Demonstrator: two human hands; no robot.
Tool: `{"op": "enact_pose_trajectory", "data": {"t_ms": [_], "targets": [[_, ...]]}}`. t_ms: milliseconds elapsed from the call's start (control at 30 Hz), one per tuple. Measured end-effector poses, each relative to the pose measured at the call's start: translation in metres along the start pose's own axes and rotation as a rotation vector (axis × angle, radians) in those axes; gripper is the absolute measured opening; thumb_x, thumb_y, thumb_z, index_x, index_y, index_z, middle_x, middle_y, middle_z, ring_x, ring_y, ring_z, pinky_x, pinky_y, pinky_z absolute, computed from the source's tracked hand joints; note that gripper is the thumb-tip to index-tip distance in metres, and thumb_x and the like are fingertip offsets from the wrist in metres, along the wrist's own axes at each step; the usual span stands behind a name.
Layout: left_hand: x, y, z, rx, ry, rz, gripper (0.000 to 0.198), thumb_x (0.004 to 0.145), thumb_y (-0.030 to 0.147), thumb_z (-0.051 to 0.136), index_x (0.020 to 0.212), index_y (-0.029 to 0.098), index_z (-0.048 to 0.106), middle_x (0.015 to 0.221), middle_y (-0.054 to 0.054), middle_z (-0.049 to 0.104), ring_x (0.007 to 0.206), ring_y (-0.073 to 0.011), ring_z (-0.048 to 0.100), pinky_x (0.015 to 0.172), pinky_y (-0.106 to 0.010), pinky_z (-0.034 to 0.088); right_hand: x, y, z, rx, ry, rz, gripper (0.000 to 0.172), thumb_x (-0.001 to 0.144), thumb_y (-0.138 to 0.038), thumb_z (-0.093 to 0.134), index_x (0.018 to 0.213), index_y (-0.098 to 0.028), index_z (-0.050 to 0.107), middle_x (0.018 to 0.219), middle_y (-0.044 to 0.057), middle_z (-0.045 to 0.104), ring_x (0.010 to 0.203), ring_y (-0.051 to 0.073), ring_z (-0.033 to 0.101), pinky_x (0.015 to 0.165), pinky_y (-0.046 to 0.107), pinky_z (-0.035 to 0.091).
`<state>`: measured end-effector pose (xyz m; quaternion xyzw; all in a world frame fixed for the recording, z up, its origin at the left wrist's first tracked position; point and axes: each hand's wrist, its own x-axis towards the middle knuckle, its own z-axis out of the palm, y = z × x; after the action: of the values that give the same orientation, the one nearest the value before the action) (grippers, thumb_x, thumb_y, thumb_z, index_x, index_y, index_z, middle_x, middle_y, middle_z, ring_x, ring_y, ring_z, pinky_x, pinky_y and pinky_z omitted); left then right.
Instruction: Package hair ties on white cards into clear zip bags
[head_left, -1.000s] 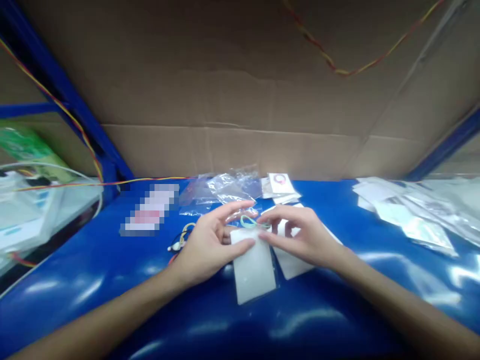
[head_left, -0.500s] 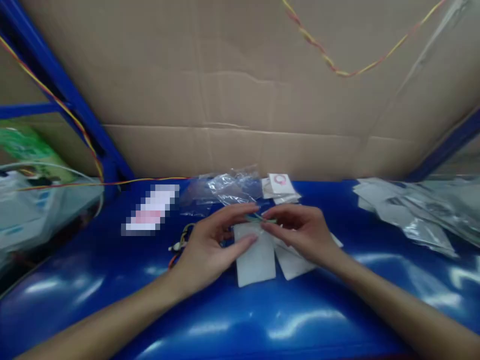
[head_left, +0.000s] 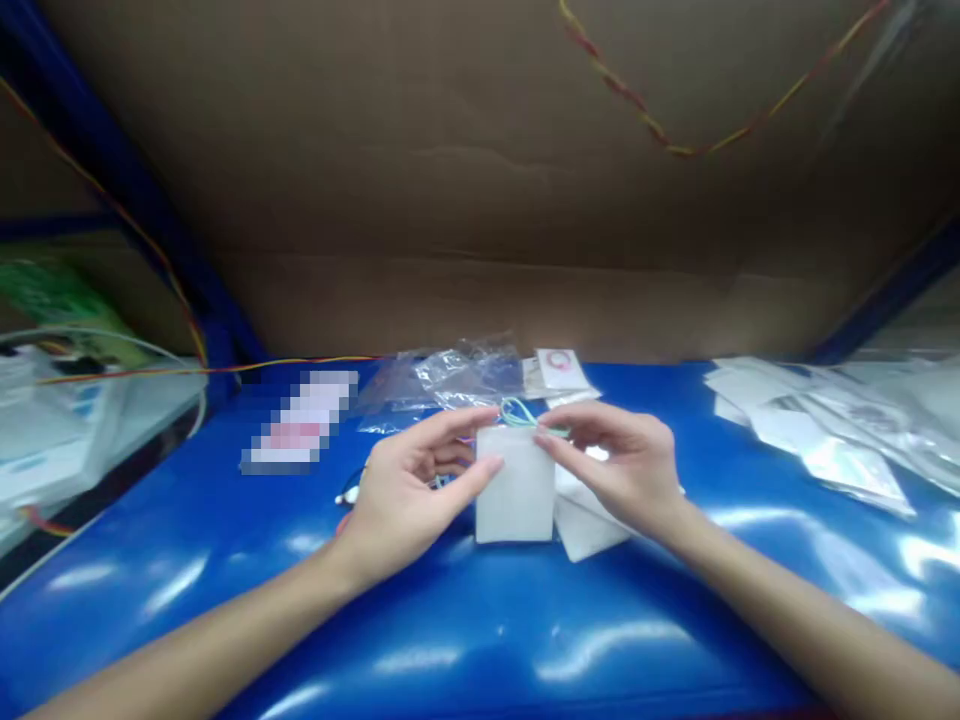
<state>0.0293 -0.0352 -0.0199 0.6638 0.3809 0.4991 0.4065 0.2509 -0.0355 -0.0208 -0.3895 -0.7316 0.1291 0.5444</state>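
Observation:
My left hand (head_left: 401, 495) is closed on the left edge of a small white pouch (head_left: 516, 495), thumb on its front face and fingers behind. Pinched in my right hand (head_left: 634, 465) is a coiled light-green wire (head_left: 513, 405), its loop showing just above the pouch's top edge. The right fingertips touch or nearly touch the pouch's top right corner. Several more white packets (head_left: 592, 535) lie on the blue tabletop under my right hand. Partly hidden behind my left hand are small wires with a white end (head_left: 347, 495).
Crumpled clear plastic bags (head_left: 472, 370) and a small packet with a pink ring (head_left: 562, 370) lie at the back. A pile of flat plastic bags (head_left: 840, 430) is on the right. A blurred-out paper (head_left: 304, 420) lies left. Twisted wire (head_left: 630, 92) hangs before the cardboard wall (head_left: 450, 180).
The white pouch has been raised slightly and straightened. The green wire's loop now shows above its top edge. My right hand has shifted a little to the right.

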Motion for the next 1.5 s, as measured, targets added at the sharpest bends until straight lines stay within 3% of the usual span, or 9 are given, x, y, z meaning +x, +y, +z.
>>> {"op": "enact_pose_trajectory", "data": {"t_ms": [300,433,600,833,967,1100,1300,1500], "targets": [[-0.004,-0.009,-0.004,0.141,-0.007,0.169,0.034,0.085,0.023,0.078,0.119,0.022,0.073,0.107,-0.006,0.079,0.084,-0.0193,0.076,0.077,-0.029,0.065,0.001,-0.001,0.001,-0.043,-0.12,0.041,0.014,0.092,-0.027,0.07,0.1,-0.02,0.079,0.097,0.006,0.082,0.074,0.018,0.075,0.056,0.024,0.056],[-0.006,-0.01,-0.005,0.227,-0.014,0.215,0.036,0.086,0.023,0.077,0.122,0.023,0.073,0.103,-0.005,0.08,0.079,-0.0194,0.076,0.077,-0.031,0.066,0.001,-0.001,0.0,-0.059,-0.193,-0.013,0.014,0.093,-0.03,0.069,0.101,-0.02,0.076,0.096,0.007,0.081,0.068,0.016,0.071,0.054,0.025,0.054],[-0.006,-0.012,-0.006,0.252,-0.036,0.263,0.04,0.087,0.021,0.076,0.127,0.022,0.072,0.121,-0.007,0.075,0.083,-0.0183,0.076,0.078,-0.029,0.065,0.001,0.002,-0.003,-0.062,-0.244,-0.105,0.017,0.089,-0.032,0.074,0.1,-0.02,0.071,0.092,0.006,0.078,0.068,0.015,0.067,0.053,0.025,0.05],[-0.004,-0.01,-0.007,0.165,-0.141,0.212,0.042,0.089,0.018,0.073,0.13,0.025,0.071,0.133,-0.009,0.069,0.104,-0.0236,0.072,0.082,-0.032,0.065,0.003,-0.002,-0.004,0.016,-0.337,-0.074,0.014,0.094,-0.03,0.07,0.105,-0.023,0.072,0.098,0.005,0.077,0.075,0.017,0.068,0.055,0.027,0.049],[-0.001,-0.008,-0.006,0.092,-0.163,0.102,0.041,0.087,0.022,0.075,0.128,0.024,0.071,0.129,-0.01,0.072,0.106,-0.0247,0.072,0.084,-0.032,0.064,0.004,-0.005,-0.004,0.069,-0.401,-0.004,0.016,0.096,-0.03,0.067,0.107,-0.021,0.072,0.101,0.006,0.076,0.084,0.017,0.069,0.061,0.025,0.05],[-0.001,-0.005,-0.005,0.046,-0.193,0.055,0.042,0.086,0.025,0.077,0.128,0.024,0.071,0.125,-0.009,0.074,0.104,-0.0263,0.073,0.087,-0.036,0.063,0.005,-0.008,-0.006,0.104,-0.48,0.041,0.016,0.095,-0.031,0.067,0.105,-0.02,0.07,0.1,0.005,0.074,0.076,0.016,0.065,0.062,0.026,0.051],[-0.002,-0.003,-0.005,0.021,-0.202,0.045,0.047,0.085,0.022,0.077,0.132,0.023,0.069,0.132,-0.011,0.071,0.102,-0.0261,0.075,0.089,-0.037,0.063,0.005,-0.008,-0.007,0.042,-0.68,-0.062,0.023,0.089,-0.041,0.075,0.101,-0.021,0.07,0.09,0.003,0.069,0.081,0.018,0.061,0.069,0.028,0.049],[-0.003,-0.005,-0.006,0.049,-0.19,0.058,0.056,0.083,0.023,0.079,0.138,0.027,0.064,0.144,-0.009,0.064,0.106,-0.028,0.074,0.089,-0.039,0.063,0.003,-0.007,-0.007,0.096,-0.551,0.051,0.039,0.086,-0.038,0.078,0.12,-0.022,0.066,0.108,0.005,0.072,0.076,0.015,0.064,0.064,0.027,0.051]]}}
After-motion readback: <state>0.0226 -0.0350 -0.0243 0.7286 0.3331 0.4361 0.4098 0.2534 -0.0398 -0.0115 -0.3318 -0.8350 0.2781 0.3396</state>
